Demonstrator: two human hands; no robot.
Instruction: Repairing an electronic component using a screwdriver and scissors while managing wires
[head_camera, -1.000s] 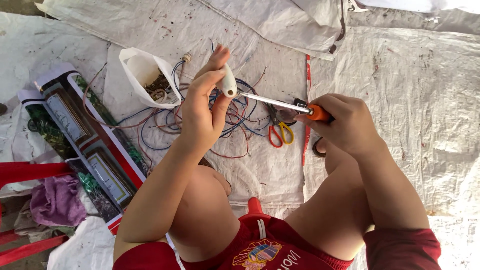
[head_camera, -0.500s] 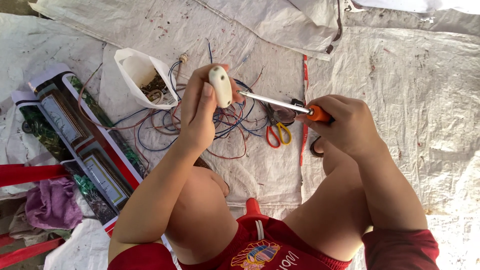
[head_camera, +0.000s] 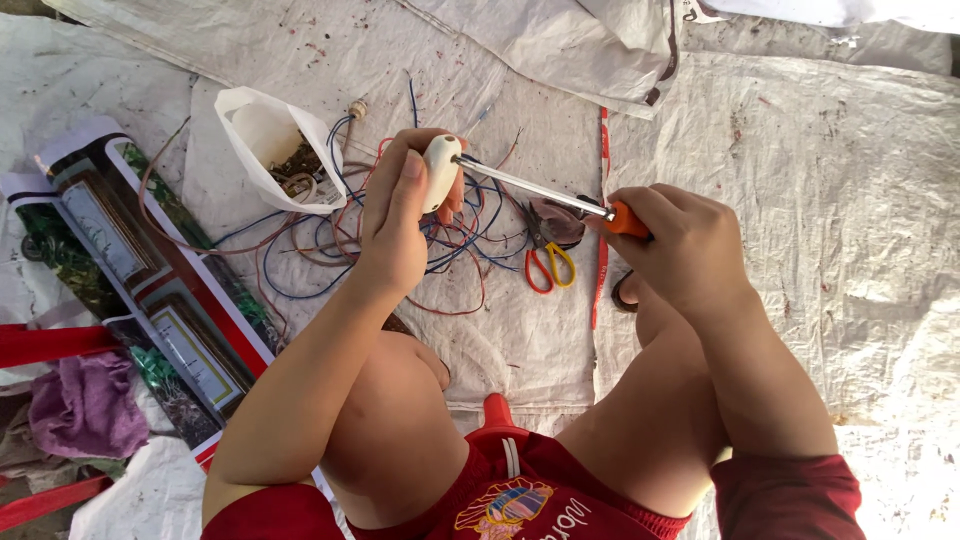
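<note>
Head view: left hand (head_camera: 398, 215) clamped on one white plug (head_camera: 438, 172); right hand (head_camera: 685, 245) gripping one screwdriver (head_camera: 545, 193); one scissors (head_camera: 548, 250), one bag (head_camera: 270, 145)

- Small white casing (head_camera: 440, 170) in left hand (head_camera: 395, 225): smooth, glossy plastic.
- Screwdriver (head_camera: 545, 190) in right hand (head_camera: 685, 250): bright polished metal shaft, orange plastic handle.
- Scissors (head_camera: 548, 262): red and yellow plastic grips, dull metal blades.
- Woven sacking (head_camera: 800, 200) on floor: matt, rough, stained.
- Wires (head_camera: 300, 260): smooth plastic-coated.
- Purple rag (head_camera: 85, 405): soft cloth.

Bright even daylight, soft shadows, sharp focus
</note>
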